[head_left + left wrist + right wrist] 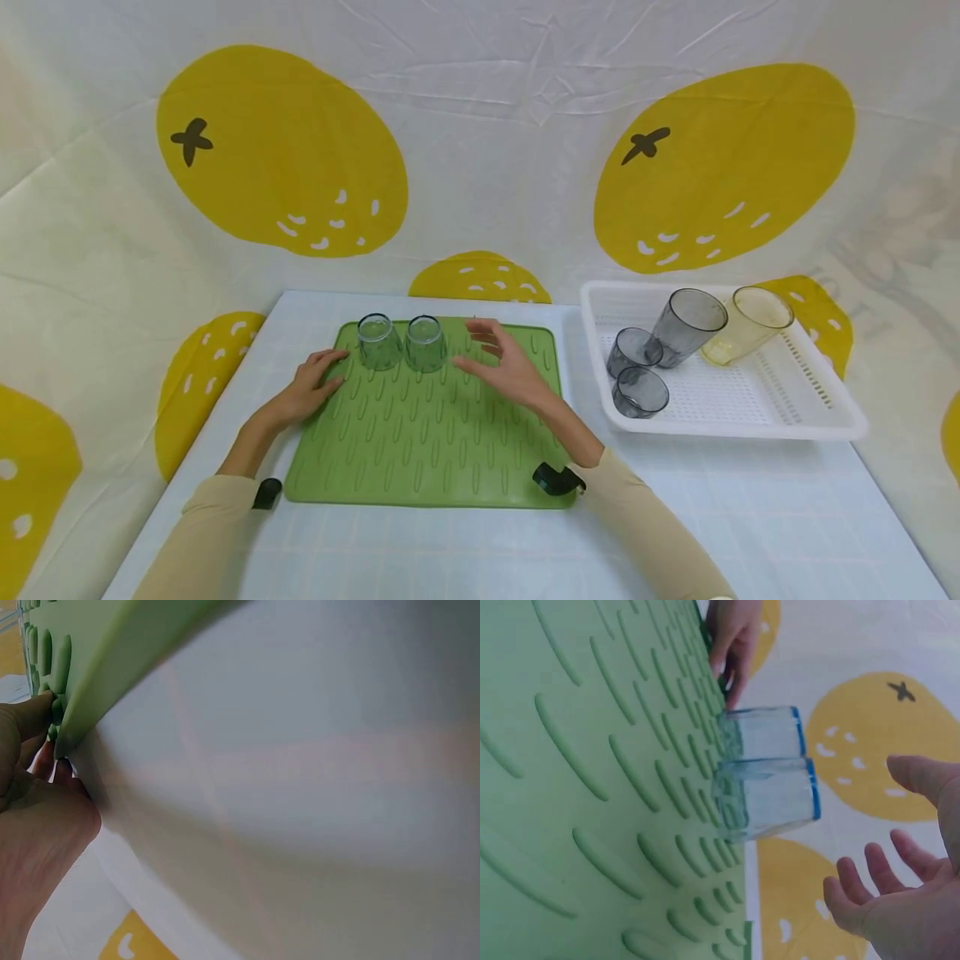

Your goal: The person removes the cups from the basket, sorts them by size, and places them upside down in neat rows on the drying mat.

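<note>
Two clear bluish glasses stand side by side near the back left of the green mat (pixel 420 433): the left glass (pixel 380 343) and the right glass (pixel 426 345). My left hand (pixel 303 392) rests at the mat's left edge, fingertips on it, left of the glasses; in the left wrist view the fingers and thumb of that hand (pixel 37 765) are at the mat's edge. Just right of the glasses, my right hand (pixel 506 367) is held with thumb and fingers apart, holding nothing. The right wrist view shows this hand (pixel 907 877) away from the nearer glass (pixel 769 799).
On the right a white plastic basket (pixel 735 427) holds several glasses: two small grey ones, a tall grey glass (pixel 686 327) and a tall yellow glass (pixel 750 323), which leans. A cloth with yellow fruit prints hangs behind the light blue table (pixel 375 550).
</note>
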The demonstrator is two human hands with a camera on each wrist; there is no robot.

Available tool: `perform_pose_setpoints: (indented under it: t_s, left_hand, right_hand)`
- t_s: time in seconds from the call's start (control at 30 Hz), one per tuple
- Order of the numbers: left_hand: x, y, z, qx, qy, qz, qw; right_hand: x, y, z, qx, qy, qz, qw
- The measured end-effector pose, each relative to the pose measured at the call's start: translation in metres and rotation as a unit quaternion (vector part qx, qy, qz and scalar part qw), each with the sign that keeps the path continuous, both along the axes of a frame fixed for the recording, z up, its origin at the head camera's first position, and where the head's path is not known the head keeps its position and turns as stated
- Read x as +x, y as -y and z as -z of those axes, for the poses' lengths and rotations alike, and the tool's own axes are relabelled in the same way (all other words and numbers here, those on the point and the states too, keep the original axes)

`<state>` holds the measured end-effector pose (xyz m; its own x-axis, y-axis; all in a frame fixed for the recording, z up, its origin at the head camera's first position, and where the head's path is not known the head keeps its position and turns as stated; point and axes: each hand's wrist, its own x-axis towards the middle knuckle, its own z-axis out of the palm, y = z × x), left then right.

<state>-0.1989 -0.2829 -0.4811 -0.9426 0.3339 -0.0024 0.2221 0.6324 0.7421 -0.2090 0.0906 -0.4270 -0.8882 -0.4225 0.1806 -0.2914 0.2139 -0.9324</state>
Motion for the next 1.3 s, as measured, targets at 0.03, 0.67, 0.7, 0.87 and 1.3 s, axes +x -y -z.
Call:
perform_pose_setpoints:
  t_s: [0.03, 0.67, 0.7, 0.87, 1.3]
  left_hand:
    - [0.000, 0.000, 0.000, 0.001, -0.001, 0.000, 1.0000]
    - [-0.002, -0.001, 0.002, 0.004, -0.005, 0.003, 1.0000]
    - [-0.002, 0.000, 0.002, 0.003, -0.005, 0.003, 1.0000]
    - [-0.002, 0.000, 0.001, 0.004, -0.004, 0.003, 1.0000]
    - [0.000, 0.000, 0.001, 0.004, 0.002, 0.000, 1.0000]
  right_hand:
    - [0.001, -0.002, -0.001, -0.003, -0.004, 0.000, 1.0000]
    - [0.021, -0.059, -0.022, -0.036, -0.059, 0.057, 0.9960]
    - [0.021, -0.062, -0.022, -0.038, -0.061, 0.061, 0.9956]
    - [0.024, -0.079, -0.024, -0.042, -0.069, 0.082, 0.9934]
    - [0.035, -0.125, -0.021, -0.026, -0.100, 0.148, 0.9835]
